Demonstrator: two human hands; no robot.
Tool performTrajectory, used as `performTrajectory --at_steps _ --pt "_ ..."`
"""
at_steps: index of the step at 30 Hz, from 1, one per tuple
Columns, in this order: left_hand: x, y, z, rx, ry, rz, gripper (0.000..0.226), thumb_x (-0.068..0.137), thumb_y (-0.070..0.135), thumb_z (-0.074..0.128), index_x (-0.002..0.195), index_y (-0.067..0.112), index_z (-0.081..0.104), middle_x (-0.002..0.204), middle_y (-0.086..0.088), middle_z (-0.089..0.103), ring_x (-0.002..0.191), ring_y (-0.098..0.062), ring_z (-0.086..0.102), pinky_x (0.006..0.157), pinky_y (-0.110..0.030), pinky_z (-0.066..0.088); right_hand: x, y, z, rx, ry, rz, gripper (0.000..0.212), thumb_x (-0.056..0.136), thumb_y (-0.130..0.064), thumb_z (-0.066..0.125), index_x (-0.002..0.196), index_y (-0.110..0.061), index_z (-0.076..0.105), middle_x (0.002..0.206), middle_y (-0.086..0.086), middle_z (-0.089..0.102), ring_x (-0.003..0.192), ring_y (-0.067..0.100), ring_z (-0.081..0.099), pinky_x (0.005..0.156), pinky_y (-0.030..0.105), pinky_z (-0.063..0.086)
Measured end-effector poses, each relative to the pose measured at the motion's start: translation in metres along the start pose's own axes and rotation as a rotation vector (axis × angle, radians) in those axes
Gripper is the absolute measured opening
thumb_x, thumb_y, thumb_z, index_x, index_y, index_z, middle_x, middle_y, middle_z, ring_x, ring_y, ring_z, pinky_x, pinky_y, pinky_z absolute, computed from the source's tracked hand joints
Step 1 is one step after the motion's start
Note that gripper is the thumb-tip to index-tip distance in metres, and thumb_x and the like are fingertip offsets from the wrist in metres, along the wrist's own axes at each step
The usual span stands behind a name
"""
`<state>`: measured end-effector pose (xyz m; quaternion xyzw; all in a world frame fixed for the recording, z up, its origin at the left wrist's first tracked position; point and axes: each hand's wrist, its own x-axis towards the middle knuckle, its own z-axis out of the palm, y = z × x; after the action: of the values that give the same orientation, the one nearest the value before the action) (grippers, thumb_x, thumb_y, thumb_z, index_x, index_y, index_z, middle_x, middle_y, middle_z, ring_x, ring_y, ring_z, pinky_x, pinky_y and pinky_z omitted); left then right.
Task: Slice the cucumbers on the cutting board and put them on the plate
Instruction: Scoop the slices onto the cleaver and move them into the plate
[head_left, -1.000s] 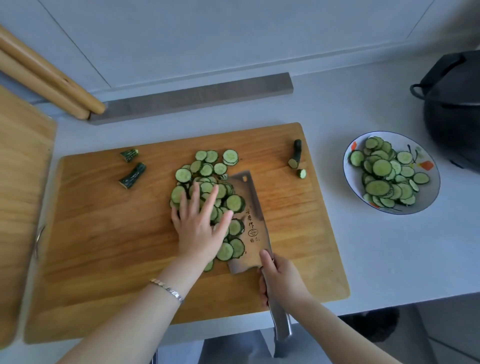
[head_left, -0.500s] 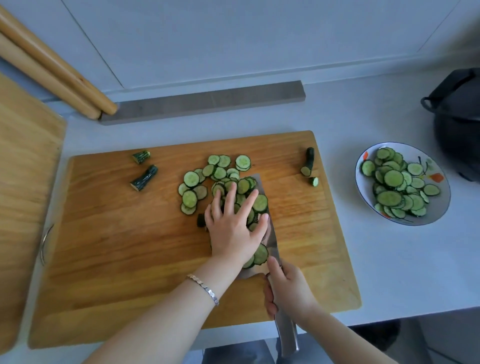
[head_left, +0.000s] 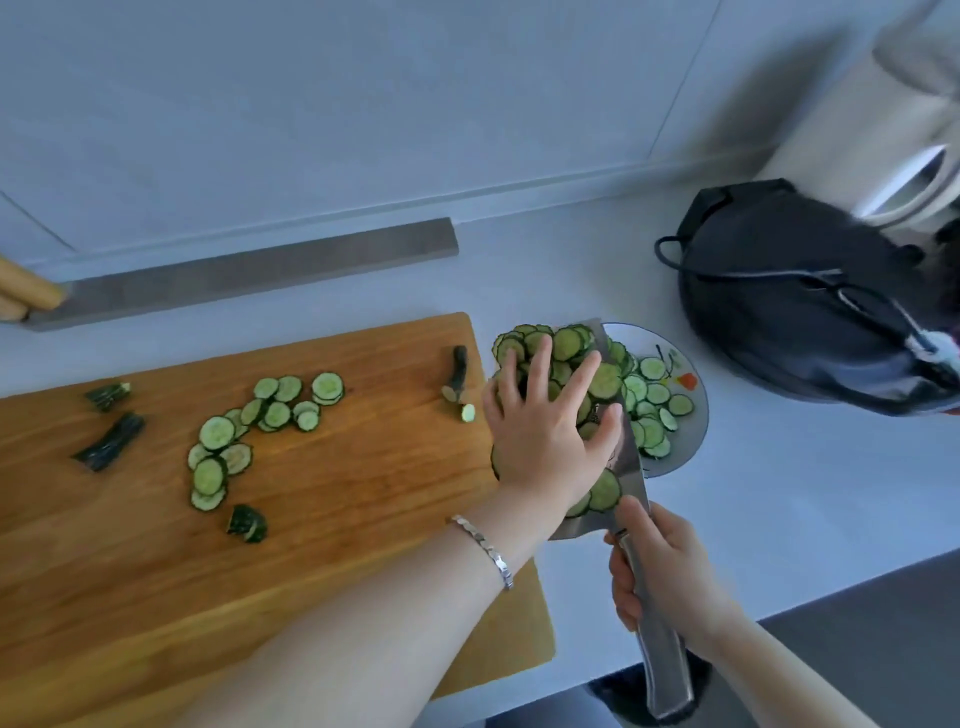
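Left hand (head_left: 545, 431) on slices (head_left: 566, 343); pot (head_left: 779, 312) beyond

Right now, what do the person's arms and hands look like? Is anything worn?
Both arms are bare, with no sleeves or gloves showing. The left hand has a slim silver-coloured bracelet of small links at its wrist. The right hand shows no ring, watch or band.

The pale counter (head_left: 779, 493) has a wooden cutting board (head_left: 337, 519) on its left side, close to the front edge. A plate (head_left: 680, 364) sits near the board's right end. A black pot (head_left: 779, 312) stands toward the back right corner. A grey strip (head_left: 249, 270) lies along the back edge.
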<state>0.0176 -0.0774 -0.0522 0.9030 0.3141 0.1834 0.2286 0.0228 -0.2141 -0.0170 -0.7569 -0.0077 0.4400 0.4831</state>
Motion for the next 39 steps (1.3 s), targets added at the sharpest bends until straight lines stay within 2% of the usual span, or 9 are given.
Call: performTrajectory --at_steps 8,15,19,21,23,26,30,34,39 --pt "0.032 0.055 0.095 -0.072 -0.145 0.017 0.053 0.081 0.056 0.036 0.131 0.041 0.044 0.149 -0.003 0.029 0.136 -0.035 0.019 0.107 -0.053 0.02 0.048 0.001 -0.089 -0.03 0.087 0.065 0.032 0.101 -0.024 0.037 0.08 -0.002 0.046 0.047 0.008 0.041 0.033 0.02 0.036 0.037 0.027 0.038" --pt "0.049 0.047 0.107 0.056 -0.227 0.062 0.06 0.082 0.06 0.029 0.139 0.04 0.029 0.152 -0.005 0.017 0.138 -0.035 0.008 0.107 -0.058 0.005 0.075 -0.002 -0.114 -0.15 0.058 0.053 0.034 0.1 -0.025 0.037 0.076 -0.002 0.047 0.042 0.004 0.042 0.031 0.02 0.037 0.036 0.027 0.037" --pt "0.071 0.047 0.106 0.088 -0.188 0.249 0.058 0.083 0.057 0.036 0.138 0.037 0.033 0.151 -0.006 0.02 0.138 -0.037 0.01 0.105 -0.06 0.002 0.081 -0.002 -0.121 -0.18 0.038 0.048 0.036 0.1 -0.026 0.037 0.076 -0.002 0.048 0.041 0.004 0.045 0.03 0.02 0.039 0.038 0.027 0.037" --pt "0.085 0.049 0.106 0.086 -0.216 0.341 0.055 0.084 0.056 0.037 0.133 0.033 0.043 0.148 -0.007 0.028 0.136 -0.036 0.019 0.105 -0.061 0.006 0.081 -0.003 -0.123 -0.192 0.016 0.05 0.036 0.1 -0.025 0.037 0.076 -0.002 0.049 0.042 0.005 0.046 0.031 0.02 0.04 0.04 0.027 0.038" --pt "0.098 0.053 0.105 0.081 -0.244 0.398 0.052 0.083 0.055 0.038 0.121 0.024 0.054 0.137 -0.01 0.041 0.125 -0.035 0.037 0.104 -0.063 0.021 0.08 -0.003 -0.127 -0.205 0.002 0.051 0.035 0.1 -0.025 0.037 0.077 -0.001 0.049 0.042 0.005 0.047 0.032 0.02 0.041 0.041 0.026 0.04" --pt "0.103 0.052 0.109 0.027 -0.164 0.473 0.043 0.082 0.047 0.046 0.106 0.015 0.062 0.115 -0.014 0.05 0.102 -0.032 0.047 0.091 -0.052 0.04 0.079 -0.002 -0.132 -0.215 -0.007 0.043 0.037 0.1 -0.026 0.036 0.076 -0.002 0.05 0.042 0.006 0.047 0.032 0.022 0.04 0.04 0.027 0.039" --pt "0.091 0.045 0.118 -0.021 -0.073 0.539 0.036 0.086 0.037 0.049 0.114 0.016 0.055 0.112 -0.011 0.047 0.101 -0.029 0.04 0.089 -0.049 0.04 0.077 0.0 -0.138 -0.187 0.001 0.039 0.037 0.1 -0.025 0.038 0.075 -0.001 0.049 0.042 0.008 0.046 0.032 0.021 0.039 0.038 0.026 0.038" --pt "0.084 0.043 0.12 -0.052 -0.051 0.507 0.021 0.086 0.032 0.049 0.104 0.021 0.048 0.105 -0.004 0.04 0.095 -0.027 0.043 0.083 -0.041 0.041 0.077 0.0 -0.143 -0.173 0.012 0.027 0.036 0.1 -0.024 0.038 0.075 -0.001 0.05 0.042 0.008 0.045 0.03 0.021 0.039 0.038 0.027 0.037" --pt "0.08 0.031 0.111 0.074 -0.146 0.471 0.025 0.081 0.033 0.049 0.096 0.015 0.056 0.099 -0.01 0.055 0.089 -0.032 0.05 0.078 -0.043 0.045 0.08 -0.004 -0.151 -0.18 0.09 -0.01 0.038 0.1 -0.026 0.038 0.075 0.0 0.05 0.042 0.007 0.046 0.031 0.021 0.04 0.037 0.024 0.035"
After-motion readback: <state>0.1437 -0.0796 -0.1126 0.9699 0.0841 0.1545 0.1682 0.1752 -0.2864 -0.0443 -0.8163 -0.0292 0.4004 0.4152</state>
